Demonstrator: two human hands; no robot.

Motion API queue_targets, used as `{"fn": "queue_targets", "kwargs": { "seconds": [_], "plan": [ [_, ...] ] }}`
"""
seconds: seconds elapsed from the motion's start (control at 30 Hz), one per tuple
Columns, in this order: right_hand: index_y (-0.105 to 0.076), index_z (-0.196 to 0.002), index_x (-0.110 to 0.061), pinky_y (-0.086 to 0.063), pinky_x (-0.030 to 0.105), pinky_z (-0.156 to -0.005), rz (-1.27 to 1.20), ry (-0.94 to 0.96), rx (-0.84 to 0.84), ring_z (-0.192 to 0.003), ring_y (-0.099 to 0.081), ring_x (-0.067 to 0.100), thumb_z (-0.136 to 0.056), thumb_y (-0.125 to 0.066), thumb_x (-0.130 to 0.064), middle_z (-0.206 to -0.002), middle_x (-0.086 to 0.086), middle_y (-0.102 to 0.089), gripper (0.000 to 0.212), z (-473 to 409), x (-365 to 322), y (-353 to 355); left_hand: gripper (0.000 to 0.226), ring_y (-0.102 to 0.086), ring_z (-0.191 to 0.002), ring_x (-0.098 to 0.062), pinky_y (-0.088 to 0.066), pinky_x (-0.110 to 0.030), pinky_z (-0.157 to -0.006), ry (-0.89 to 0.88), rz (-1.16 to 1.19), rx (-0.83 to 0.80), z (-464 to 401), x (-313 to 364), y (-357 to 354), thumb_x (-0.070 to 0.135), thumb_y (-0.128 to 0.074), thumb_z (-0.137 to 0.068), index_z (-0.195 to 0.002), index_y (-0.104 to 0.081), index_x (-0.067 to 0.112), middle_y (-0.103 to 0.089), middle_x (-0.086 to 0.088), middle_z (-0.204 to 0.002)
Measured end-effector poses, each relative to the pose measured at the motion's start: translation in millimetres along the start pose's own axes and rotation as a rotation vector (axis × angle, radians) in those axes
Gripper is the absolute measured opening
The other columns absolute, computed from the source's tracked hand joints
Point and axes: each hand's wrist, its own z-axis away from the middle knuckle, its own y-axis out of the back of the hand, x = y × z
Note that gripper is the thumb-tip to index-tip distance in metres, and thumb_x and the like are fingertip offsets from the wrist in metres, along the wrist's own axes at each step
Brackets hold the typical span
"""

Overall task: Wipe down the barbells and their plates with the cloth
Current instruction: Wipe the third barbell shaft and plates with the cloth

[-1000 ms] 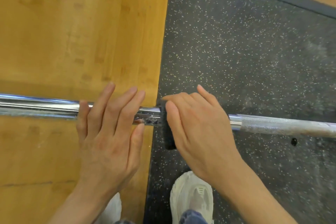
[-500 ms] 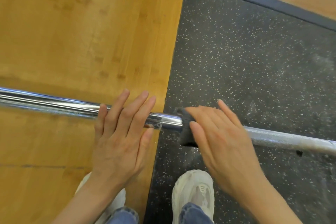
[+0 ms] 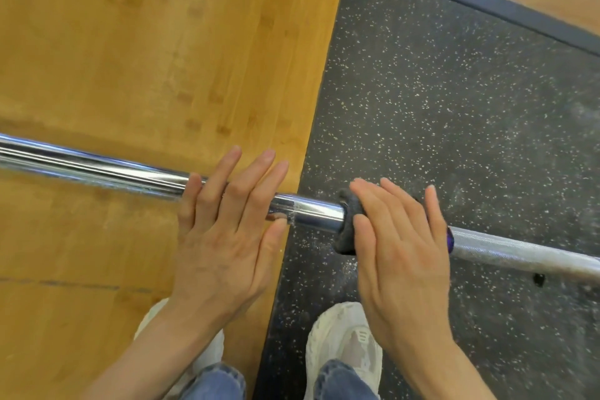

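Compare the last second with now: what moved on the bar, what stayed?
The right hand slid the dark cloth rightward along the barbell, baring shiny bar between the two hands. Nothing was picked up or let go. The left hand stays flat on the bar with straight fingers, and the right still presses the cloth.

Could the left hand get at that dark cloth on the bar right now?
Probably yes, though only its near edge. The left hand rests flat on the barbell, with bare chrome between it and the cloth. The right hand lies over most of the cloth.
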Motion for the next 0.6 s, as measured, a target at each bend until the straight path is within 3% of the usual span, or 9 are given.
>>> {"fn": "queue_targets", "kwargs": {
  "seconds": [0.1, 0.17, 0.27, 0.37, 0.5, 0.6],
  "plan": [
    [-0.059, -0.137, -0.011, -0.022, 0.049, -0.122, -0.034, 0.130, 0.035, -0.134, -0.052, 0.023, -0.111, -0.025, -0.029, -0.136, 0.000, -0.062, 0.047, -11.2, -21.5, -14.0, 0.047, -0.024, -0.148, -0.022, 0.002, -0.035, -0.124, -0.010, -0.001, 0.012, -6.3, -0.1, 1.2, 0.038, -0.023, -0.109, -0.150, -0.038, 0.020, -0.040, 0.003, -0.153],
    [-0.054, -0.143, -0.011, -0.017, 0.046, -0.125, -0.006, 0.184, 0.036, -0.139, -0.047, 0.024, -0.111, -0.025, -0.031, -0.142, 0.002, -0.058, 0.047, -7.6, -2.9, -12.7, 0.048, -0.027, -0.147, -0.023, 0.001, -0.035, -0.124, -0.014, -0.003, 0.009, -10.1, -0.2, 1.8, 0.037, -0.024, -0.108, -0.149, -0.040, 0.019, -0.042, 0.002, -0.152],
    [-0.045, -0.147, -0.012, -0.008, 0.045, -0.126, 0.041, 0.083, 0.122, -0.144, -0.039, 0.025, -0.111, -0.025, -0.031, -0.146, 0.005, -0.054, 0.045, 4.5, 27.1, -8.2, 0.048, -0.029, -0.146, -0.024, 0.001, -0.034, -0.124, -0.015, 0.006, 0.016, -18.1, -0.5, 1.7, 0.037, -0.025, -0.108, -0.148, -0.042, 0.017, -0.045, 0.000, -0.151],
    [-0.050, -0.144, -0.009, -0.009, 0.049, -0.126, -0.010, -0.002, 0.203, -0.144, -0.039, 0.026, -0.110, -0.027, -0.029, -0.144, 0.006, -0.056, 0.046, -9.1, 7.6, -20.5, 0.050, -0.029, -0.146, -0.025, 0.000, -0.034, -0.124, 0.008, 0.017, 0.012, -26.8, 1.1, 0.6, 0.037, -0.025, -0.107, -0.146, -0.047, 0.014, -0.049, -0.002, -0.149],
    [-0.049, -0.145, -0.007, -0.009, 0.045, -0.126, -0.007, 0.184, 0.179, -0.143, -0.040, 0.027, -0.111, -0.027, -0.031, -0.144, 0.007, -0.056, 0.046, -31.3, -1.8, -24.7, 0.047, -0.032, -0.144, -0.024, -0.004, -0.035, -0.123, 0.014, 0.026, 0.020, -40.7, 1.5, 1.4, 0.034, -0.031, -0.106, -0.143, -0.051, 0.014, -0.052, -0.002, -0.147],
    [-0.046, -0.147, -0.008, -0.004, 0.044, -0.126, 0.029, 0.126, 0.195, -0.145, -0.037, 0.028, -0.111, -0.026, -0.032, -0.145, 0.007, -0.054, 0.048, -28.5, 32.5, -16.8, 0.044, -0.035, -0.143, -0.024, -0.006, -0.035, -0.123, 0.018, 0.050, 0.030, -51.9, 0.7, 1.2, 0.030, -0.035, -0.104, -0.140, -0.055, 0.014, -0.056, -0.001, -0.142]
  ]
}}
